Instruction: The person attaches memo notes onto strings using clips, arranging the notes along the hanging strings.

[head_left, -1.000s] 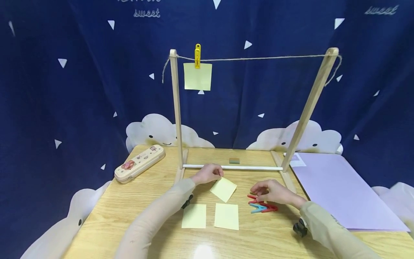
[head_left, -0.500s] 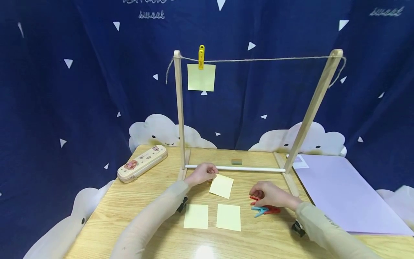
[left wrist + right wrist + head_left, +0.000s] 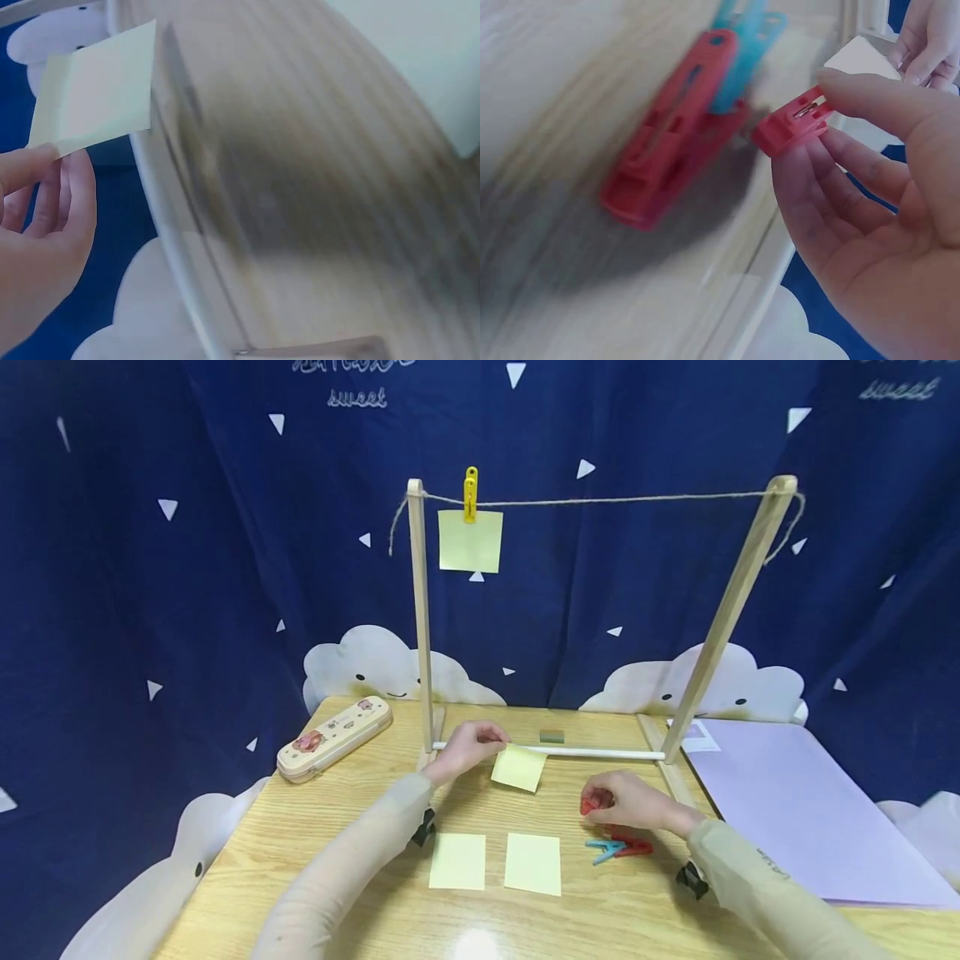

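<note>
1. Clearly the desk (image 3: pixel 360 827) carries a wooden frame (image 3: pixel 420 627), its string (image 3: pixel 622 499) pegging one note.
2. Left hand (image 3: pixel 468 747) pinches a yellow note (image 3: pixel 519 767) by its 9 o'clock edge, lifted.
3. Right hand (image 3: pixel 626 802) has its grip on a red peg (image 3: pixel 791 124); spare pegs (image 3: pixel 621 847) lie at 6 o'clock.

A light wooden table (image 3: pixel 352 827) carries a wooden rack (image 3: pixel 423 635) at its far middle, a patterned pencil case (image 3: pixel 335 738) far left and a lilac sheet (image 3: pixel 795 802) right. Near the front lie two yellow notes (image 3: pixel 495 862); right of them, red and blue pegs (image 3: pixel 618 847).
</note>
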A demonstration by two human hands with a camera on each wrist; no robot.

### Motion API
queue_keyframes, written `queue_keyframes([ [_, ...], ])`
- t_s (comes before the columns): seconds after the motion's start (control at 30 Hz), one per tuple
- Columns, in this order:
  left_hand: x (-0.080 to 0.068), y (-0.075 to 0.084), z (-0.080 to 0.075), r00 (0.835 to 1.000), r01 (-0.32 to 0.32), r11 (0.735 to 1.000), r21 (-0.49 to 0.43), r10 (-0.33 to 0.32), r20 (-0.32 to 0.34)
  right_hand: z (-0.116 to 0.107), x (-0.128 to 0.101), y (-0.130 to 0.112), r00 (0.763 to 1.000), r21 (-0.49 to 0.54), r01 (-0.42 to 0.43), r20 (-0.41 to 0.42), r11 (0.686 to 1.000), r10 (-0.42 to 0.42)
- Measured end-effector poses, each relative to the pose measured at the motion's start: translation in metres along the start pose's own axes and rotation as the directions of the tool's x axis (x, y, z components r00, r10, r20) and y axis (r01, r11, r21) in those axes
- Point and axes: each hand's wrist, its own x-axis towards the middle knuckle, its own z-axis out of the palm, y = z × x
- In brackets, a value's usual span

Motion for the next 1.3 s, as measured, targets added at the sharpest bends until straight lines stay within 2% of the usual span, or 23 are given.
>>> queue_keyframes([
  [0.13,0.004,0.010,-0.004,0.999,-0.033,0.997,-0.066,0.033,-0.010,-0.011,0.002,-0.002,0.999,-0.023,0.044,-0.029,0.999,-0.044],
  [0.3,0.010,0.029,-0.010,0.995,-0.092,0.989,-0.116,0.087,-0.047,-0.028,0.003,-0.009,0.998,0.000,0.038,-0.052,0.999,-0.038],
  [0.47,0.014,0.058,-0.021,0.985,-0.153,0.977,-0.148,0.139,-0.099,-0.052,0.006,-0.019,0.998,0.057,0.015,-0.061,0.998,-0.012],
  [0.67,0.020,0.100,-0.040,0.966,-0.222,0.959,-0.178,0.192,-0.171,-0.092,0.012,-0.038,0.993,0.070,-0.020,-0.118,0.997,0.028],
  [0.8,0.024,0.128,-0.052,0.942,-0.264,0.955,-0.133,0.225,-0.248,-0.125,0.013,-0.056,0.986,0.063,-0.025,-0.164,0.998,0.035],
  [0.97,0.032,0.162,-0.063,0.898,-0.333,0.939,-0.091,0.286,-0.334,-0.168,0.015,-0.082,0.968,0.001,-0.035,-0.250,0.999,0.034],
  [1.13,0.040,0.190,-0.070,0.863,-0.369,0.927,-0.060,0.318,-0.393,-0.205,0.024,-0.109,0.930,-0.026,-0.036,-0.367,0.999,0.025],
  [1.3,0.050,0.208,-0.075,0.824,-0.402,0.911,-0.098,0.313,-0.472,-0.236,0.038,-0.132,0.896,0.012,0.002,-0.444,1.000,0.004],
])
